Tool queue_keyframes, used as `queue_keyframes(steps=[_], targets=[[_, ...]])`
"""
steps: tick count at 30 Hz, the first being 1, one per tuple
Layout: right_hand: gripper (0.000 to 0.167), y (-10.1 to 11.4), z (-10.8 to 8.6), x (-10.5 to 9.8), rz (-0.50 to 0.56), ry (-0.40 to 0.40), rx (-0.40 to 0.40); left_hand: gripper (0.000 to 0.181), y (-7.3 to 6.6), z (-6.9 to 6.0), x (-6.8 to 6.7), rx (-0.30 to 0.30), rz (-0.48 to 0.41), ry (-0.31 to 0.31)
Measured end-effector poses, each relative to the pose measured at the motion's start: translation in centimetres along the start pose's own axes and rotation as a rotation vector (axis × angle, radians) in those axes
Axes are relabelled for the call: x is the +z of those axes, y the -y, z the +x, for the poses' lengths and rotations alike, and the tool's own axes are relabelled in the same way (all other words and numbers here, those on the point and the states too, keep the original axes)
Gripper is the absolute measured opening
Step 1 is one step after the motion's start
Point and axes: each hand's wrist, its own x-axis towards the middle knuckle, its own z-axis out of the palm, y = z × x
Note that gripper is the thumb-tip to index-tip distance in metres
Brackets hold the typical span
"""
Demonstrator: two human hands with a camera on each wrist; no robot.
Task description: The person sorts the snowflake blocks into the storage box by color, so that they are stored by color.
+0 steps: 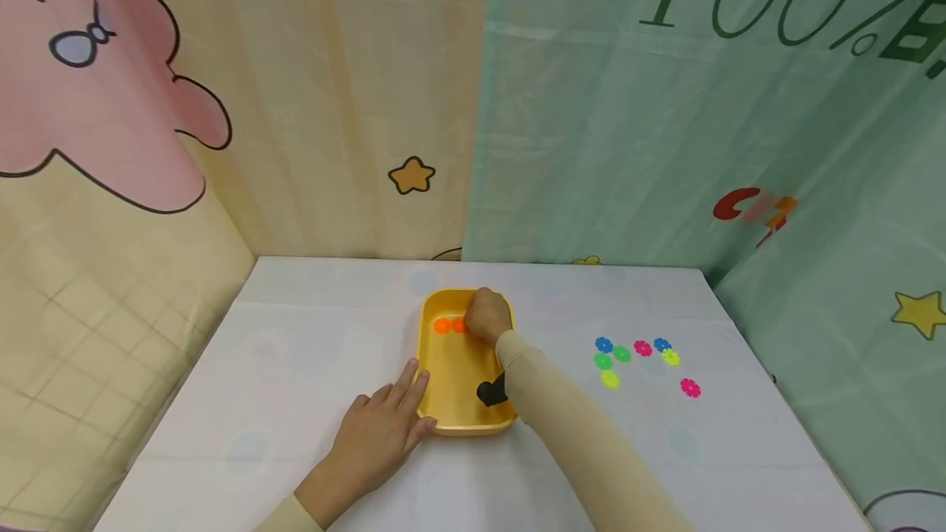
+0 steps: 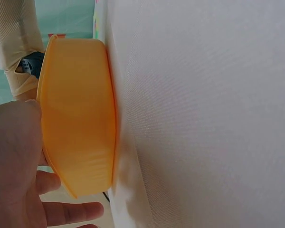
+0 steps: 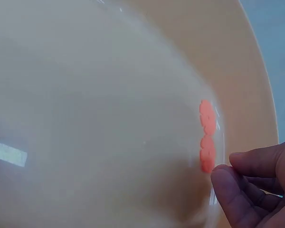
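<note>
A yellow tray [image 1: 456,380] stands on the white table. Inside, two orange flower-shaped discs [image 1: 442,326] lie side by side by the far wall. My right hand [image 1: 488,316] reaches to the tray's far right, thumb and forefinger together at the end of the orange disc row [image 3: 207,116]. A darker orange edge shows at the forefinger's tip, apparently a disc that the fingers pinch, mostly hidden. Fairly straight fingers of my left hand [image 1: 384,425] rest against the tray's left side, its thumb at the near left corner. The left wrist view shows the tray's outer wall [image 2: 78,114].
To the right of the tray lie several loose flower-shaped discs: blue [image 1: 603,345], green [image 1: 622,354], pink [image 1: 691,387] and yellow [image 1: 609,378]. A black object [image 1: 491,392] shows beside the right sleeve, over the tray. Printed curtains [image 1: 355,105] hang behind the table.
</note>
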Motion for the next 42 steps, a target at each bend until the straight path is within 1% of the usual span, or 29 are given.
queue_keyframes(steps=[3, 5, 11, 16, 19, 21, 24, 29, 31, 36, 42], targets=[[0.017, 0.0, -0.3, -0.4, 0.030, -0.030, -0.051, 0.068, 0.0, 0.1, 0.0, -0.005, 0.002, 0.001], [0.016, 0.0, -0.5, -0.7, 0.072, -0.042, -0.077, 0.068, 0.1, 0.1, 0.0, -0.005, 0.005, 0.002], [0.010, -0.1, -1.4, -1.9, 0.221, -0.010, -0.078, 0.069, 0.4, -0.1, 0.1, 0.009, 0.003, -0.008], [0.006, -0.2, -2.4, -3.2, 0.318, 0.004, -0.125, 0.069, 0.6, -0.2, 0.0, 0.011, -0.006, -0.011], [0.005, -0.6, -3.2, -4.0, 0.350, 0.015, -0.154, 0.069, 0.6, -0.3, 0.0, 0.010, -0.018, -0.003], [0.005, -1.1, -3.6, -4.6, 0.343, 0.008, -0.166, 0.069, 0.7, -0.3, 0.1, 0.010, -0.021, -0.003], [0.006, -2.2, -3.9, -5.4, 0.311, -0.015, -0.165, 0.069, 0.7, -0.2, 0.2, 0.014, -0.017, -0.011], [0.007, -4.8, -4.3, -7.0, 0.276, -0.050, -0.095, 0.069, 0.7, -0.1, 0.3, 0.029, -0.010, -0.032], [0.008, -5.9, -4.6, -7.8, 0.275, -0.060, -0.073, 0.068, 0.6, -0.1, 0.3, 0.032, -0.008, -0.035], [0.010, -8.5, -5.4, -9.5, 0.262, -0.078, -0.057, 0.068, 0.5, 0.0, 0.2, 0.030, -0.016, -0.031], [0.015, -11.8, -6.4, -11.1, 0.283, -0.084, 0.004, 0.069, 0.3, 0.0, 0.3, 0.027, -0.032, -0.022]])
